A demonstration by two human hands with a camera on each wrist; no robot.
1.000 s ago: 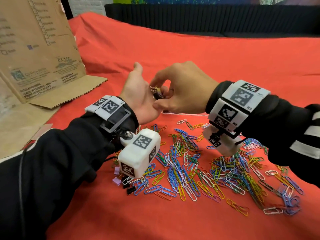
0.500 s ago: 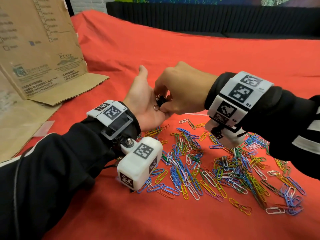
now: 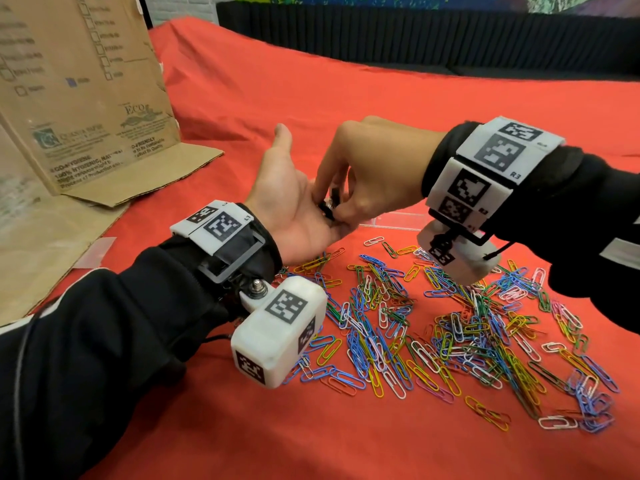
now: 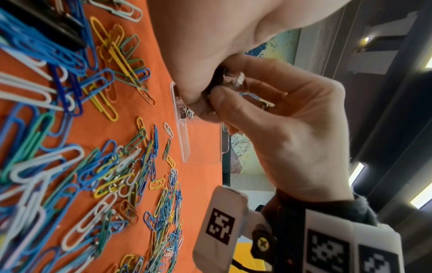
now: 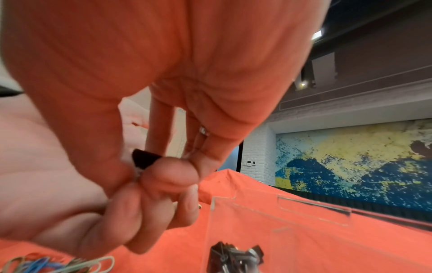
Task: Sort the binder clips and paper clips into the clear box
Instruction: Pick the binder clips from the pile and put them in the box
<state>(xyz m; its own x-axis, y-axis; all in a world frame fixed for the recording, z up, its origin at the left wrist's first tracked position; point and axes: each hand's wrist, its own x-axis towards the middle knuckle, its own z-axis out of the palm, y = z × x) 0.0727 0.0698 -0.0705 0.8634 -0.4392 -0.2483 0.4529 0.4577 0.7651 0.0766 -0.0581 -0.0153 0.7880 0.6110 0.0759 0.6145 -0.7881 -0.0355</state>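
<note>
At the left edge of the tabletop [image 3: 242, 427], which was covered in red cloth, a sheet of cardboard [image 3: 83, 98] stood upright with its flap lying flat. Just right of it the left hand [image 3: 287, 206] was held above the cloth, palm up and tilted toward the other hand, fingers straight and relaxed, thumb pointing away from the body. The forearm, in a black sleeve with a marker band and a white camera block at the wrist, reached forward from the lower left. In the cupped palm lay a small bunch of black binder clips [image 3: 329, 207]. The right hand [image 3: 374, 178] came in from the right with its wrist raised and its fingers pointing down into that palm; thumb and forefinger were pinched together on one black binder clip [image 5: 145, 160], the other fingers curled beside them. Its black-sleeved wrist carried the same kind of marker band and camera block.

Below and between both hands a wide scatter of coloured paper clips [image 3: 450, 334] lay loose on the cloth, running off to the right. Just beyond the hands the clear box [image 5: 280, 230] rested on the cloth, its near wall showing under the right hand, and several binder clips [image 5: 236, 254] already sat in a heap inside it. Which compartment they lay in could not be told.
</note>
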